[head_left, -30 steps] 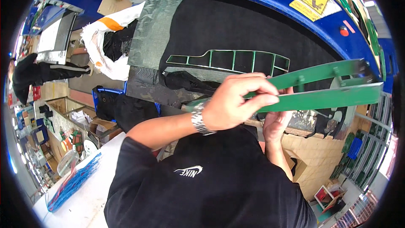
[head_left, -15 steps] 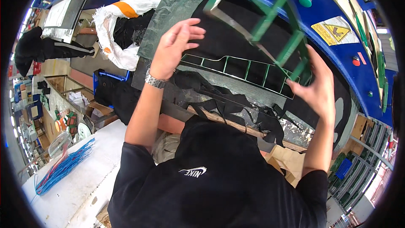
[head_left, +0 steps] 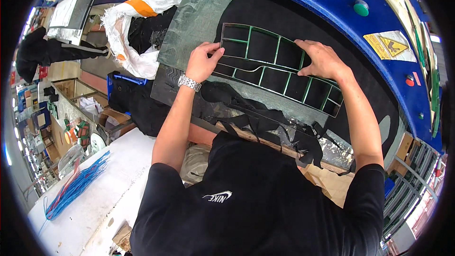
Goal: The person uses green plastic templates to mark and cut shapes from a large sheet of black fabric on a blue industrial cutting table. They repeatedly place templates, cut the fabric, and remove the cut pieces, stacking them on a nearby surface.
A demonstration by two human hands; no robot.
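Note:
My left hand (head_left: 203, 64) pinches the left end of a green-edged metal cutting die (head_left: 277, 50), an open frame with several crossbars. My right hand (head_left: 324, 61) grips that die's right end, thumb and fingers spread around its edge. It lies on a black sheet of material (head_left: 279, 7). Right against its near side is a second, longer cutting die (head_left: 286, 83) with a curved edge, also lying on the black sheet. Fingertips of both hands touch only the upper die, as far as I can see.
A blue machine beam (head_left: 327, 9) with a green button (head_left: 360, 8) and warning sign (head_left: 389, 46) runs behind. Black scraps (head_left: 265, 118) hang along the near edge. At left are a white sack (head_left: 116, 42), a blue crate (head_left: 137, 80) and blue strands (head_left: 78, 187) on a white table.
The upper die, tilted and raised in my right hand before, has come down flat beside the other one. My left hand, open and free earlier, has closed on its left end.

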